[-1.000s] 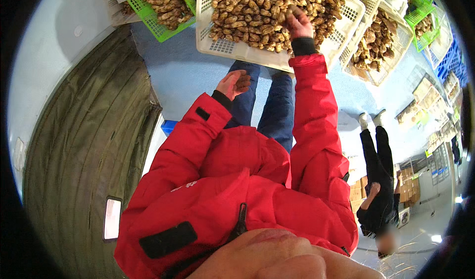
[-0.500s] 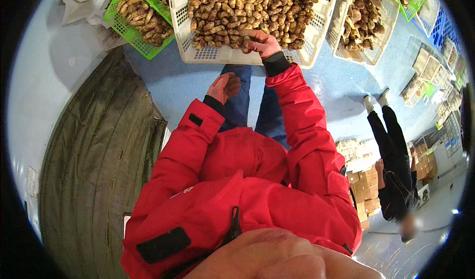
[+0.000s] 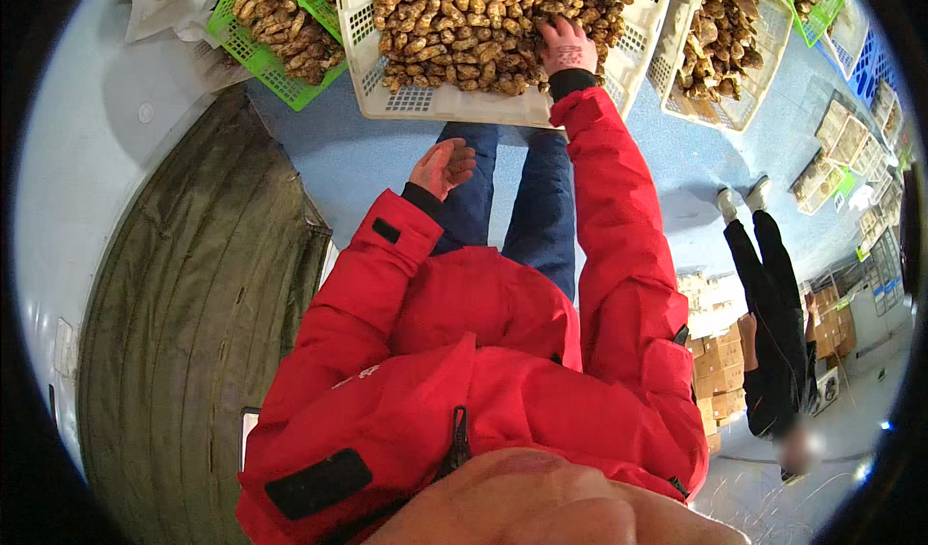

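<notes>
A white plastic crate (image 3: 527, 110) with slotted walls stands in front of me, heaped with brown, stubby mushrooms (image 3: 464, 23). My right hand (image 3: 568, 47) is over the right part of the heap, back of the hand up. Its bent fingers are closed on a mushroom among the others, and the fingertips are partly hidden. My left hand (image 3: 444, 168) hangs this side of the crate, above my legs. Its dark-stained fingers are curled in, and I cannot make out what they hold, if anything.
Green crates (image 3: 280, 76) of mushrooms stand at the far left, and another white crate (image 3: 730, 105) of them on the right. A dark padded curtain (image 3: 193, 303) hangs at my left. A person (image 3: 773, 332) in dark clothes stands to the right near stacked cardboard boxes (image 3: 717, 366).
My right hand has moved right and farther in, from the crate's near side onto the heap. The left hand has shifted slightly, its fingers still curled. The view has moved a little.
</notes>
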